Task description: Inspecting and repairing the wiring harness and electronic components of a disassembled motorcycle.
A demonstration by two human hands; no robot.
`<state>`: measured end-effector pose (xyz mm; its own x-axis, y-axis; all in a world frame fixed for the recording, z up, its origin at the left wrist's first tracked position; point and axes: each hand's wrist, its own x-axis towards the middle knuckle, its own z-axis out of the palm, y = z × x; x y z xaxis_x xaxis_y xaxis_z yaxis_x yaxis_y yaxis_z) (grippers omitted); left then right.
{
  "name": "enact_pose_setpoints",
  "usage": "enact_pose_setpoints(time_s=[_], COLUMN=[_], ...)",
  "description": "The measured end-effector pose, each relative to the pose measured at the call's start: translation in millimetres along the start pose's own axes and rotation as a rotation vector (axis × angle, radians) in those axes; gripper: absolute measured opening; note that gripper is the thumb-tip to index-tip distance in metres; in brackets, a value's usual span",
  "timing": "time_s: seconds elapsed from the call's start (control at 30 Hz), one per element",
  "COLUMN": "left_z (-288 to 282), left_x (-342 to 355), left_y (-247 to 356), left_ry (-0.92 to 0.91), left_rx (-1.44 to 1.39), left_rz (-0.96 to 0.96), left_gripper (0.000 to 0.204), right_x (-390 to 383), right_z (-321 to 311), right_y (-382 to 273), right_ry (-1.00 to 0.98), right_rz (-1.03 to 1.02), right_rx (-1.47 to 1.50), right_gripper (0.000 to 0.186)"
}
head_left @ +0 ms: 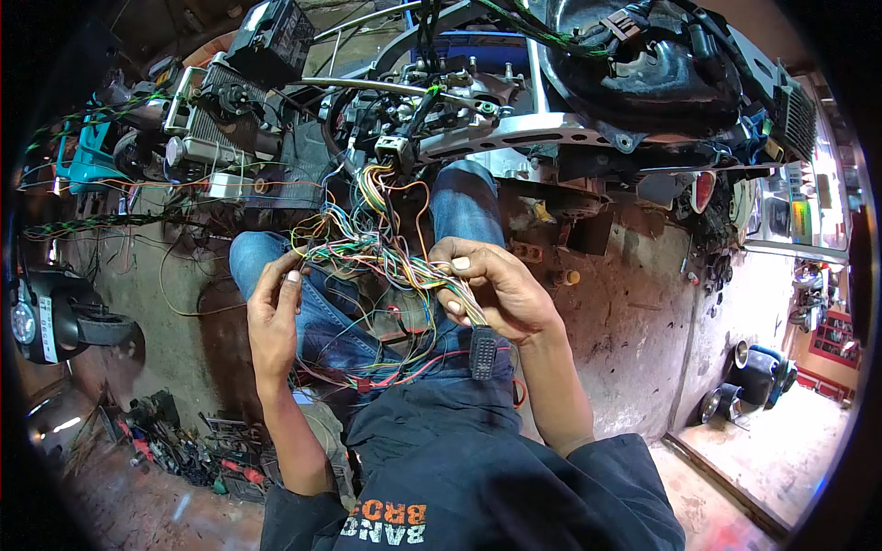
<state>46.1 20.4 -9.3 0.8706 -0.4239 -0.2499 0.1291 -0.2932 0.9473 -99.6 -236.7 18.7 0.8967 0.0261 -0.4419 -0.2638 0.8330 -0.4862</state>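
Note:
A tangled multicoloured wiring harness (377,248) spreads over my jeans between my two hands. My right hand (491,289) grips the wire bundle just above a large black multi-pin connector (482,354), which hangs below it. At the other end of the tangle, my left hand (276,312) has its fingertips closed on thin wires. Higher up, yellow and other wires run into a pale connector (393,151) on the vehicle frame. Loose red wires (404,372) lie lower across my lap.
Ahead are a metal frame (570,129), black tank (652,83), radiator (211,119), battery (266,41) and teal plastic part (87,161). A wheeled vehicle (60,321) is at far left, tools (211,455) lie lower left, and black parts (753,376) sit on the right.

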Motion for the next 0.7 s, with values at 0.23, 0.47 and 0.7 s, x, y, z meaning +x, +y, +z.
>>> enact_pose_setpoints(time_s=[0.23,0.47,0.7], left_z=[5,39,55], left_x=[6,-29,-72], left_y=[-11,33,74], left_ry=[-0.019,0.1,-0.795], left_rx=[0.125,0.283,-0.101], left_rz=[-0.008,0.357,-0.327], left_gripper=[0.036,0.032,0.094], right_x=[1,-8,-13], right_z=[1,15,34], right_y=[8,14,15], right_ry=[-0.035,0.119,0.218], right_rz=[-0.03,-0.145,-0.278], right_rx=[-0.068,-0.274,-0.483], right_gripper=[0.019,0.014,0.012])
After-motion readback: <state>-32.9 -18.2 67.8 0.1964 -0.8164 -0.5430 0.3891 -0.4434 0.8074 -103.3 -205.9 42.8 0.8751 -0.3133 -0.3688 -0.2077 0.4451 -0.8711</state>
